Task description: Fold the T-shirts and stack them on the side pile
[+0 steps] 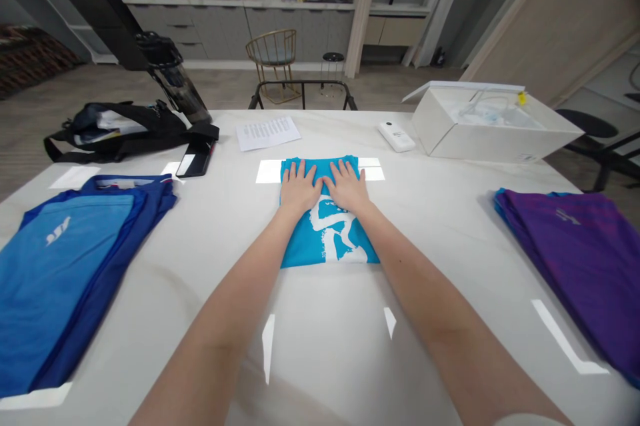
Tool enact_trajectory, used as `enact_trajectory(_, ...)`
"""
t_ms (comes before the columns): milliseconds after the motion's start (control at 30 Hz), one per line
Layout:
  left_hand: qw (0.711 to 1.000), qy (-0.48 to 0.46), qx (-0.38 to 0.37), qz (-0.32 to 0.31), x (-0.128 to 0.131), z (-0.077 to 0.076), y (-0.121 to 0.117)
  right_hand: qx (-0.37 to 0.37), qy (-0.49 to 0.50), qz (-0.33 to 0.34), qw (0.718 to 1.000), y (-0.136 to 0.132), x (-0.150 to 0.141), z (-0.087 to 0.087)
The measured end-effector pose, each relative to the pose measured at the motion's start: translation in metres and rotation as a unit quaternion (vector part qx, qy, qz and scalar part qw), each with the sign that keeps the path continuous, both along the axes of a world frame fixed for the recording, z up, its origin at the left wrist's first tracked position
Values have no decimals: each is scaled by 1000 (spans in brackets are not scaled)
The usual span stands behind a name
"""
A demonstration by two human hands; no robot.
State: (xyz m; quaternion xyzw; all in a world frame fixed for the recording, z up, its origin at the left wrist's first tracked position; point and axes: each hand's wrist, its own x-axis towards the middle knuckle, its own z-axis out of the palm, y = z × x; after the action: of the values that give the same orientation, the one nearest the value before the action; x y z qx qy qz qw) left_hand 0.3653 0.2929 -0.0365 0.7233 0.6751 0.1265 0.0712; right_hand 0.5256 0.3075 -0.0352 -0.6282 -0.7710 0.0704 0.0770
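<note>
A turquoise T-shirt (300, 239) with a large white print lies folded into a rough square at the middle of the white table (210, 226). On its upper left part my left hand (300, 187) rests flat, fingers spread and pointing away from me. My right hand (347, 186) presses flat on the upper right part in the same way. The two thumbs nearly meet above the print. Both hands are open and grip nothing; they cover some of the cloth.
Blue folded shirts (75, 239) lie at the left, purple ones (575, 246) at the right. Behind are a black bag (120, 129), a bottle (175, 79), a phone (197, 158), a printed sheet (269, 133), a white device (397, 137) and an opened white box (480, 139).
</note>
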Motion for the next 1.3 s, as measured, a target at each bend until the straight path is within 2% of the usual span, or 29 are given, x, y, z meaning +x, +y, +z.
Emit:
enact_trajectory(100, 999, -28, -16, 42, -3, 2, -1, -26, 8, -33, 999, -2, 8, 6)
enact_trajectory(200, 998, -23, 19, 60, -2, 2, -9, -17, 4, -55, 998, -8, 13, 9)
enact_trajectory(300, 997, -11, 80, -12, 4, 2, -24, 37, -3, -17, 999, -21, 7, 12)
enact_trajectory(367, 995, -24, 75, -61, 8, 3, -35, 63, 6, 37, 997, -35, -2, 14)
enact_trajectory(433, 995, -32, 51, -80, 9, 2, -45, 52, 21, 71, 996, -51, -9, 13)
enact_trajectory(500, 995, -20, 40, -90, 7, 0, -56, 31, 25, 76, 996, -65, -10, 10)
enact_trajectory(633, 995, 8, 43, -92, -4, -2, -76, 25, 14, 46, 999, -80, 8, 4)
enact_trajectory(767, 996, 17, 33, -83, -6, 5, -95, 25, -8, 0, 1000, -87, 21, 6)
enact_trajectory(867, 992, 13, 62, -109, 4, 11, -110, 49, -18, 22, 998, -102, 13, 8)
enact_trajectory(1000, 992, -7, 31, -120, 16, 10, -132, 41, -8, 83, 996, -129, 4, 3)
enact_trajectory(1167, 994, 23, 43, -101, 5, 1, -150, 28, -18, 60, 998, -143, 25, 3)
enact_trajectory(1300, 995, 29, 25, -97, -3, 2, -157, 19, -33, 22, 999, -149, 36, 6)
